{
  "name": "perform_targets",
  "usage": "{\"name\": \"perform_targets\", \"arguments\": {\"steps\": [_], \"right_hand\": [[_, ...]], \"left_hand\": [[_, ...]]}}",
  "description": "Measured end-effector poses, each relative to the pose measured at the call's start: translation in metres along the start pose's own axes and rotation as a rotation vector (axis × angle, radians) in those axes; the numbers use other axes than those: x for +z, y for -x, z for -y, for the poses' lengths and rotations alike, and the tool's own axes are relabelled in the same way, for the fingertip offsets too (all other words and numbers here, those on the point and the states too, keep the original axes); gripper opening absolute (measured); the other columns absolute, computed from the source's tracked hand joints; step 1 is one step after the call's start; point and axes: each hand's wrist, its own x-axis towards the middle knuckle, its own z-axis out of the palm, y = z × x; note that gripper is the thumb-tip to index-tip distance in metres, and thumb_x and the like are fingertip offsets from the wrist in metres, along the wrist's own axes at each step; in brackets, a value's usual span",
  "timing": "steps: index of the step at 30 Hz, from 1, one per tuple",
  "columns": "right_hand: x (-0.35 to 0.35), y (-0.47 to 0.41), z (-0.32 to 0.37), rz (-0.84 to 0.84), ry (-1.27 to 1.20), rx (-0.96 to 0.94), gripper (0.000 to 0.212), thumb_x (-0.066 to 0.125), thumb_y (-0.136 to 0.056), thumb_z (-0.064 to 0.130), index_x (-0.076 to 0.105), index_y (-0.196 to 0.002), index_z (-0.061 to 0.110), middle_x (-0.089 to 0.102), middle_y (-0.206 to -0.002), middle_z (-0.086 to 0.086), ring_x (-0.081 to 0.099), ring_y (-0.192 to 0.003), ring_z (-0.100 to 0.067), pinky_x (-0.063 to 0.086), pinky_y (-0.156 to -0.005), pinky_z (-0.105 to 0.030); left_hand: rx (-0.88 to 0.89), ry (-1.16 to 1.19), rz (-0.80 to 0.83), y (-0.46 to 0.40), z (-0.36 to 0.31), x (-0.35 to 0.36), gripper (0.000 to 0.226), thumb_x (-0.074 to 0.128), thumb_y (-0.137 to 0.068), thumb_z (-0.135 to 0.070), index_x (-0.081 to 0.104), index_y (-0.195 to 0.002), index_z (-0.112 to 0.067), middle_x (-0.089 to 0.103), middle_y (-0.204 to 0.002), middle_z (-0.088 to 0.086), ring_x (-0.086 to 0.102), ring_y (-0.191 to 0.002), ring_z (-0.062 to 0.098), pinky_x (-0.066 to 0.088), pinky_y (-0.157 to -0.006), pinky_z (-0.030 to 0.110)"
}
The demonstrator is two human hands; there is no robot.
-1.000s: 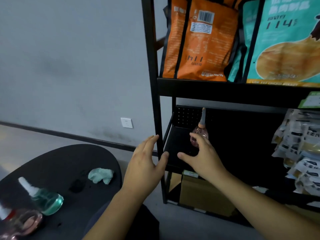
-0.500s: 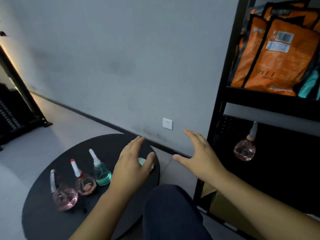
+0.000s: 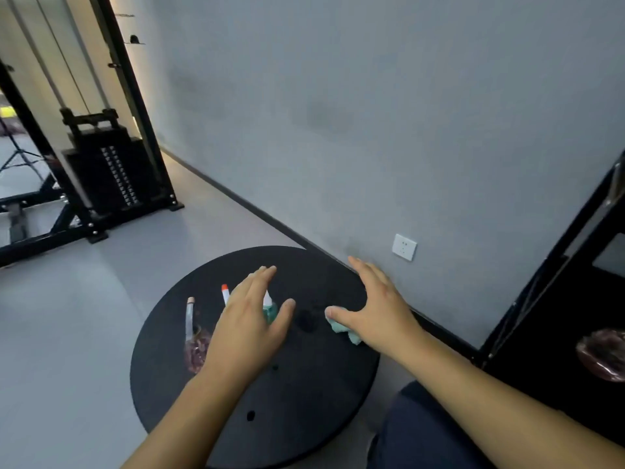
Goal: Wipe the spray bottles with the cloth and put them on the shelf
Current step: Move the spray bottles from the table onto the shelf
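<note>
While both hands hover, left hand (image 3: 248,328) hides green bottle (image 3: 271,311).

Gym-like room — weight-stack machine (image 3: 111,174), grey wall, black shelf (image 3: 554,265)

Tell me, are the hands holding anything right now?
No, nothing is held. The left hand is spread open above the spray bottles, and the right hand is open over the cloth on the round table.
</note>
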Motion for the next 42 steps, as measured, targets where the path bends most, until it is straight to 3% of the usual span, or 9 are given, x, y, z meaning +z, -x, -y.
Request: {"name": "perform_targets", "arguments": {"steps": [3,8,11,16,20,25,29,37,42], "right_hand": [[0.024,-0.019,0.008,0.054,0.003,-0.019,0.101,0.08,-0.082,0.056,0.02,-0.163,0.042,0.021,-0.169,0.019,0.02,-0.156,-0.004,0.027,-0.127,-0.035],[0.062,-0.044,0.014,0.126,-0.01,-0.026,0.103,0.082,-0.08,0.057,0.021,-0.162,0.044,0.021,-0.168,0.02,0.025,-0.155,-0.007,0.036,-0.123,-0.042],[0.083,-0.055,0.015,0.161,-0.008,-0.02,0.103,0.084,-0.082,0.051,0.023,-0.163,0.037,0.024,-0.169,0.014,0.023,-0.156,-0.009,0.03,-0.126,-0.039],[0.118,-0.071,0.008,0.218,-0.011,0.009,0.102,0.083,-0.083,0.049,0.022,-0.164,0.034,0.026,-0.168,0.012,0.025,-0.156,-0.012,0.032,-0.124,-0.039],[0.142,-0.083,0.0,0.259,0.002,0.027,0.103,0.084,-0.083,0.047,0.022,-0.164,0.032,0.026,-0.168,0.009,0.025,-0.156,-0.014,0.032,-0.124,-0.04],[0.17,-0.097,-0.015,0.307,0.034,0.065,0.105,0.086,-0.082,0.045,0.023,-0.164,0.029,0.027,-0.169,0.007,0.028,-0.155,-0.017,0.033,-0.123,-0.041],[0.191,-0.109,-0.024,0.323,0.025,0.093,0.105,0.087,-0.082,0.043,0.024,-0.164,0.027,0.027,-0.169,0.004,0.031,-0.155,-0.019,0.034,-0.122,-0.04],[0.226,-0.13,-0.03,0.351,-0.01,0.115,0.101,0.087,-0.08,0.043,0.032,-0.162,0.022,0.036,-0.165,0.002,0.038,-0.15,-0.02,0.037,-0.12,-0.04],[0.241,-0.139,-0.029,0.364,-0.046,0.128,0.073,0.088,-0.079,0.04,0.054,-0.142,0.027,0.057,-0.138,0.005,0.058,-0.125,-0.018,0.05,-0.104,-0.037]], "left_hand": [[-0.045,-0.024,-0.014,-0.009,0.022,-0.004,0.063,0.06,-0.106,-0.047,0.038,-0.163,-0.034,0.036,-0.172,-0.013,0.028,-0.16,0.007,-0.003,-0.121,0.018],[-0.101,-0.024,-0.005,-0.022,0.06,-0.003,0.065,0.062,-0.103,-0.049,0.039,-0.162,-0.034,0.039,-0.17,-0.01,0.03,-0.159,0.01,0.019,-0.134,0.044],[-0.119,-0.031,0.004,-0.025,0.075,-0.001,0.064,0.064,-0.103,-0.048,0.041,-0.161,-0.033,0.042,-0.169,-0.008,0.032,-0.157,0.011,0.025,-0.131,0.054],[-0.154,-0.037,0.006,-0.027,0.093,0.006,0.063,0.064,-0.104,-0.043,0.043,-0.161,-0.028,0.042,-0.17,-0.006,0.024,-0.157,0.009,0.025,-0.132,0.051],[-0.178,-0.045,0.016,-0.031,0.108,0.014,0.062,0.064,-0.104,-0.042,0.044,-0.161,-0.027,0.045,-0.167,-0.008,0.024,-0.141,0.0,0.031,-0.13,0.047],[-0.201,-0.033,0.035,-0.035,0.116,0.023,0.062,0.065,-0.104,-0.04,0.043,-0.161,-0.027,0.047,-0.164,-0.01,0.038,-0.135,-0.001,0.04,-0.11,0.029],[-0.204,-0.035,0.051,-0.038,0.122,0.031,0.068,0.065,-0.103,-0.042,0.038,-0.164,-0.029,0.042,-0.169,-0.007,0.035,-0.155,0.011,0.037,-0.122,0.035],[-0.21,-0.027,0.05,-0.046,0.127,0.037,0.069,0.062,-0.103,-0.047,0.033,-0.165,-0.035,0.037,-0.171,-0.014,0.033,-0.157,0.008,0.038,-0.125,0.038],[-0.199,-0.035,0.048,-0.047,0.131,0.038,0.067,0.063,-0.103,-0.044,0.036,-0.164,-0.034,0.039,-0.17,-0.015,0.033,-0.156,0.006,0.035,-0.125,0.034]]}}
